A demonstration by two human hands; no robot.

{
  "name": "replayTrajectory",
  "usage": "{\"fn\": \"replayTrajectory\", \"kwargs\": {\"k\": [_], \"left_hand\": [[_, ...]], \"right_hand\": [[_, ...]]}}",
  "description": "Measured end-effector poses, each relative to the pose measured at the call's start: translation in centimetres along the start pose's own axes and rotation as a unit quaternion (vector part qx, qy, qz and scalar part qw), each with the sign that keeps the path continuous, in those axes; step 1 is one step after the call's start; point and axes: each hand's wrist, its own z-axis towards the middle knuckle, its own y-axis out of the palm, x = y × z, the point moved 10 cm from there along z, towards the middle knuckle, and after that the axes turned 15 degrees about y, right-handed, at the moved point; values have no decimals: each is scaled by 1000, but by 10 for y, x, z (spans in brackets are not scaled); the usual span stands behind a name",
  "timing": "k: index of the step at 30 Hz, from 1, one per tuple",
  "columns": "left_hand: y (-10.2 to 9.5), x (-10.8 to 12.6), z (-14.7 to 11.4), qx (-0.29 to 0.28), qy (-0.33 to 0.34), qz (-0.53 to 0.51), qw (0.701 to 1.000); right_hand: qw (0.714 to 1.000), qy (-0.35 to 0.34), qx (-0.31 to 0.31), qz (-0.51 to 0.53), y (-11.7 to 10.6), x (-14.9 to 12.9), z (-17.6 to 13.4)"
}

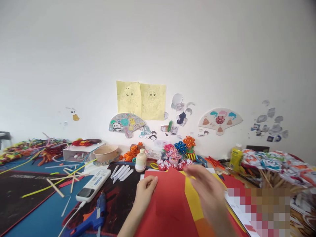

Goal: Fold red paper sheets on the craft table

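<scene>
A red sheet of paper (171, 194) stands partly folded up in front of me, over more red paper. My left hand (146, 191) is closed on its left edge, thumb and fingers pinched together. To the right of the sheet is my right hand (206, 192), smeared by motion; whether its fingers touch the paper is unclear. Yellow paper (194, 197) shows beneath, between the red sheet and my right hand. Just beyond the papers stands a cream-coloured bottle (141, 161).
On the left lie a blue glue gun (95, 217), a white power strip (95, 185), wooden sticks (55, 187) and white strips (122, 172). A bowl (106, 154) and pipe-cleaner flowers (181, 148) line the wall. Wrapped candies on sticks (278, 164) stand right.
</scene>
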Motion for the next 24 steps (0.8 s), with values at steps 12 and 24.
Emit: {"fn": "replayTrajectory", "kwargs": {"k": [12, 24], "left_hand": [[29, 17, -4, -165, 20, 103, 981], [48, 22, -12, -180, -10, 62, 982]], "right_hand": [[973, 188, -130, -44, 30, 145, 38], [959, 181, -216, -29, 58, 135, 24]]}}
